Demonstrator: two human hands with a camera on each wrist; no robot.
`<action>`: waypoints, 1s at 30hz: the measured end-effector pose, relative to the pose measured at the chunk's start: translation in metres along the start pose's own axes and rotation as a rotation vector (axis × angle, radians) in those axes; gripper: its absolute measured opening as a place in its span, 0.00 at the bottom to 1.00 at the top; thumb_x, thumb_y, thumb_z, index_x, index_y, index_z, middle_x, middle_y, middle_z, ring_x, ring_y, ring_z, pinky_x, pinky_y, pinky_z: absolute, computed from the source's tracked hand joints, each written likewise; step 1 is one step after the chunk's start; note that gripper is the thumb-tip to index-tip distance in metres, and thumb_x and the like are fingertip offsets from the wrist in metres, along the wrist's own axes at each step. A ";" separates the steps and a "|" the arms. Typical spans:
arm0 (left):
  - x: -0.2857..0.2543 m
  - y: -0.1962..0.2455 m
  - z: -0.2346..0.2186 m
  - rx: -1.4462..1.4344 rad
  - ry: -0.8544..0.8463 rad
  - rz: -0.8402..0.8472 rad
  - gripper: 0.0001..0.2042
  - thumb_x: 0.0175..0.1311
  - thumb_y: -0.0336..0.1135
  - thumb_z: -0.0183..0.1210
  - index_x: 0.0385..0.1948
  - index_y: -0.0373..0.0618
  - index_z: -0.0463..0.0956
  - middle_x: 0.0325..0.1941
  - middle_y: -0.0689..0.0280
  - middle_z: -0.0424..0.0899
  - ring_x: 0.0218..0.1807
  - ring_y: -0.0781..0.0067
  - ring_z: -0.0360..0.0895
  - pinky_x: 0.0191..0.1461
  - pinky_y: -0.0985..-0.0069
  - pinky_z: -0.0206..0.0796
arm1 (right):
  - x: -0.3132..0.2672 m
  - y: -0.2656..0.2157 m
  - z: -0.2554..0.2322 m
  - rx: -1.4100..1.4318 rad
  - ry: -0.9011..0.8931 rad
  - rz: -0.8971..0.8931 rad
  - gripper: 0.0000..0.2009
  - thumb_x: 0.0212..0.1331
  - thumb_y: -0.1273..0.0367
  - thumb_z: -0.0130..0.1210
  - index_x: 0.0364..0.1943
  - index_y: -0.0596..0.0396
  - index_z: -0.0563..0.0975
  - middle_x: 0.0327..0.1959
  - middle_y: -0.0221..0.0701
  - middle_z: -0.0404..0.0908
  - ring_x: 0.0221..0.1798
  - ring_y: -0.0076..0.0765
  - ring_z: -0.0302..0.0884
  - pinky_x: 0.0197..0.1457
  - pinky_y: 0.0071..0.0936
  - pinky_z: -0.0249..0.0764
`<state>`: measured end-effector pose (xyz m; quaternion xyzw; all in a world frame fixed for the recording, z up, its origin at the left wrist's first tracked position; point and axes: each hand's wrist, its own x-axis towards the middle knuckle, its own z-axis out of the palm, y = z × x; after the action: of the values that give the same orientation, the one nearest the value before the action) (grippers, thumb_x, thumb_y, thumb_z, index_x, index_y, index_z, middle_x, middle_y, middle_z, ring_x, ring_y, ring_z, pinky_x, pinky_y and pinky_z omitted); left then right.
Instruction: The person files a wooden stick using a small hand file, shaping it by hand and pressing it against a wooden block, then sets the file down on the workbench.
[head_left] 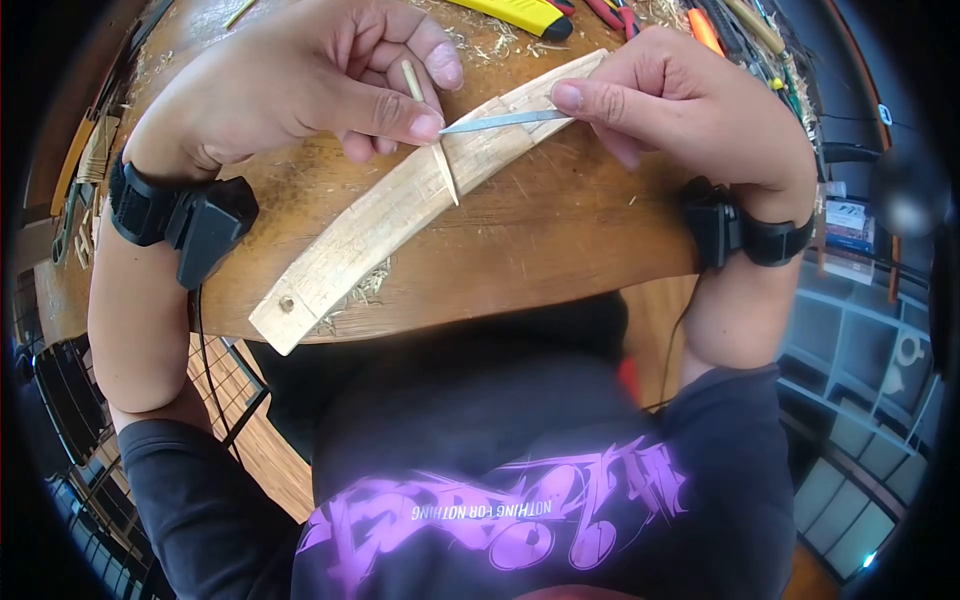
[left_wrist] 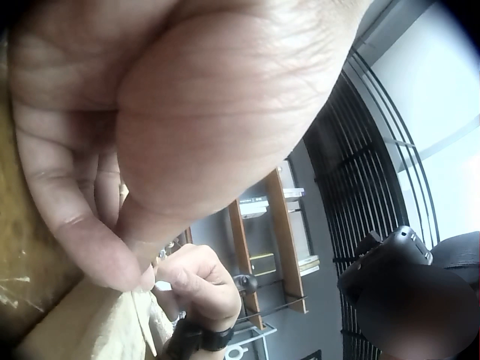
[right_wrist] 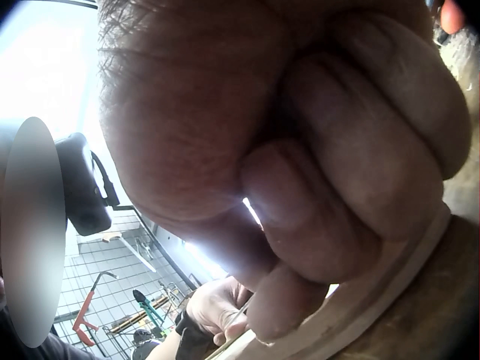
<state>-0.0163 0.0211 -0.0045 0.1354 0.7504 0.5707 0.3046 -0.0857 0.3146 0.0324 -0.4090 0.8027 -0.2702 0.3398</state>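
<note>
My left hand (head_left: 340,95) pinches a thin pale wooden stick (head_left: 447,175) between thumb and fingers; its tapered end points toward me. In my right hand (head_left: 675,105) is a slim, tapered grey metal strip (head_left: 505,121), gripped with the thumb along it. The strip's pointed tip is right at the left thumb and the stick. Both lie over a long, curved pale wooden piece (head_left: 365,220) with a small hole near its closer end. Curled fingers (right_wrist: 337,180) in the right wrist view hide most of the strip.
Wood shavings (head_left: 370,285) lie beside the curved piece on the brown wooden table (head_left: 560,230). A yellow-and-black tool (head_left: 520,15) lies at the far side, with an orange-handled tool (head_left: 705,30) farther right. The table's rounded front edge is close to my body.
</note>
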 end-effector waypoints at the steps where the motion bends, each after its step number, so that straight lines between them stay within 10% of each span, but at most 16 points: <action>1: 0.000 0.000 0.001 0.003 -0.008 -0.007 0.14 0.71 0.29 0.73 0.52 0.44 0.79 0.35 0.71 0.90 0.30 0.89 0.83 0.28 0.90 0.71 | 0.000 0.001 -0.001 -0.001 0.000 -0.002 0.31 0.83 0.53 0.56 0.16 0.55 0.77 0.12 0.22 0.67 0.18 0.20 0.60 0.25 0.26 0.57; 5: -0.002 -0.001 0.001 0.013 0.012 -0.009 0.15 0.71 0.31 0.73 0.53 0.47 0.79 0.34 0.75 0.87 0.29 0.92 0.80 0.28 0.93 0.68 | -0.001 -0.019 -0.020 0.193 -0.198 0.176 0.22 0.83 0.60 0.55 0.28 0.57 0.83 0.18 0.20 0.75 0.21 0.17 0.67 0.27 0.22 0.65; 30: -0.004 0.002 0.000 0.027 -0.024 -0.025 0.18 0.70 0.30 0.73 0.58 0.43 0.78 0.39 0.75 0.85 0.31 0.93 0.80 0.28 0.93 0.71 | -0.007 -0.011 -0.008 0.149 -0.088 0.044 0.25 0.83 0.60 0.54 0.22 0.56 0.80 0.15 0.20 0.70 0.19 0.19 0.59 0.24 0.25 0.60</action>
<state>-0.0137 0.0198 -0.0013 0.1370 0.7560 0.5549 0.3190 -0.0836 0.3163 0.0473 -0.3762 0.7733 -0.3034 0.4104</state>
